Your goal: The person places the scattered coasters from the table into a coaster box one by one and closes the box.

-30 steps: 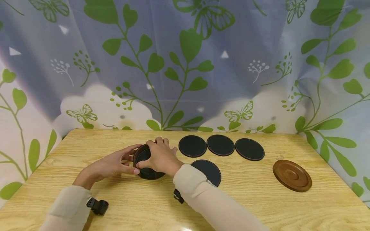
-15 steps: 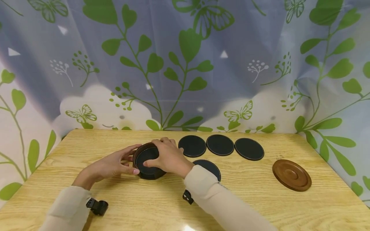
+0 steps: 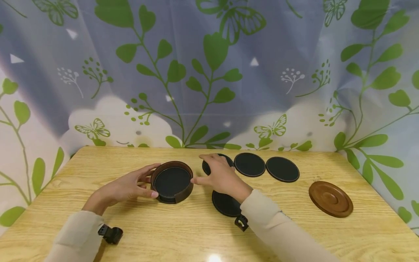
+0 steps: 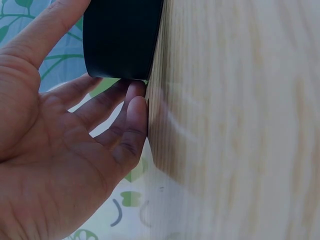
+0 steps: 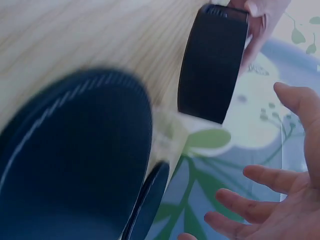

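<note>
A round dark coaster holder [image 3: 190,189] with a notch in its front wall stands on the table, and a black stitched coaster [image 3: 171,182] lies inside it. My left hand [image 3: 127,185] holds the holder's left side between thumb and fingers; in the left wrist view the holder's dark wall [image 4: 120,40] sits between them. To the right, my right hand [image 3: 222,178] hovers with fingers spread and nothing in them. It partly covers two loose coasters, one behind [image 3: 209,168] and one in front [image 3: 226,203]. The right wrist view shows the hand [image 5: 285,200] apart from the holder [image 5: 212,65].
Two more black coasters, a middle one [image 3: 249,165] and a right one [image 3: 283,169], continue the back row. A round brown wooden lid or saucer [image 3: 330,199] lies at the right of the wooden table [image 3: 157,233]. A leaf-patterned curtain [image 3: 262,91] hangs behind.
My right hand has lifted out of the holder and moved right, uncovering the coaster inside, to above the loose coasters. My left hand stays at the holder.
</note>
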### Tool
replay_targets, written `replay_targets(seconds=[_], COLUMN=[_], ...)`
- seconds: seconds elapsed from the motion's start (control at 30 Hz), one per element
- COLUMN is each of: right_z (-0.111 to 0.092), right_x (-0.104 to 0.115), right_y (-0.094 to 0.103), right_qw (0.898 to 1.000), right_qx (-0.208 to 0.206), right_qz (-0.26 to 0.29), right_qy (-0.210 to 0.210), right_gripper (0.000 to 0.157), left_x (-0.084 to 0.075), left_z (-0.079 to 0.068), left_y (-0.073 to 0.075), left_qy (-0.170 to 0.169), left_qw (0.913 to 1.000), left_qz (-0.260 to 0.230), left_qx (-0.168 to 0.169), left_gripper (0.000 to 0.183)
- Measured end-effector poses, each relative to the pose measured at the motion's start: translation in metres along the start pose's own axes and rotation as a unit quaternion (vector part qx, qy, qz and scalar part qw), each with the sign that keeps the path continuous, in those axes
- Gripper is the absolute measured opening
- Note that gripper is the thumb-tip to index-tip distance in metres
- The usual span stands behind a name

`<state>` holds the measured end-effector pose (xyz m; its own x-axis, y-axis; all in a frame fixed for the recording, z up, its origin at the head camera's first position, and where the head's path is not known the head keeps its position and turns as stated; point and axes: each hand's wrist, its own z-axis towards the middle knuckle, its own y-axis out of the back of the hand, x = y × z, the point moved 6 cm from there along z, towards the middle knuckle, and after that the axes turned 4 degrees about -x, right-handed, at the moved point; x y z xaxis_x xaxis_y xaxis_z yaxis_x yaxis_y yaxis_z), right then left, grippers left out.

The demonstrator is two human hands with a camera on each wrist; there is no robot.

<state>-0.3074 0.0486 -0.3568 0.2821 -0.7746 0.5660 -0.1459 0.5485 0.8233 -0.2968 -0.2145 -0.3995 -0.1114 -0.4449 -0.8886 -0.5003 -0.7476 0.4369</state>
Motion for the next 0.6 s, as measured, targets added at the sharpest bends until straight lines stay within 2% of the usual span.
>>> replay_targets(seconds=[0.6], right_z=[-0.026], right_x=[-0.099], right_y=[0.068], right_qw=[0.998], right_qx=[-0.042], right_qz=[-0.019], right_qy=[-0.03], right_gripper=[0.083], left_x=[0.001], left_z=[-0.001], left_y=[0.0], left_qy=[-0.001], left_qw=[1.0], left_qz=[0.006], left_qx=[-0.007], left_gripper=[0.101])
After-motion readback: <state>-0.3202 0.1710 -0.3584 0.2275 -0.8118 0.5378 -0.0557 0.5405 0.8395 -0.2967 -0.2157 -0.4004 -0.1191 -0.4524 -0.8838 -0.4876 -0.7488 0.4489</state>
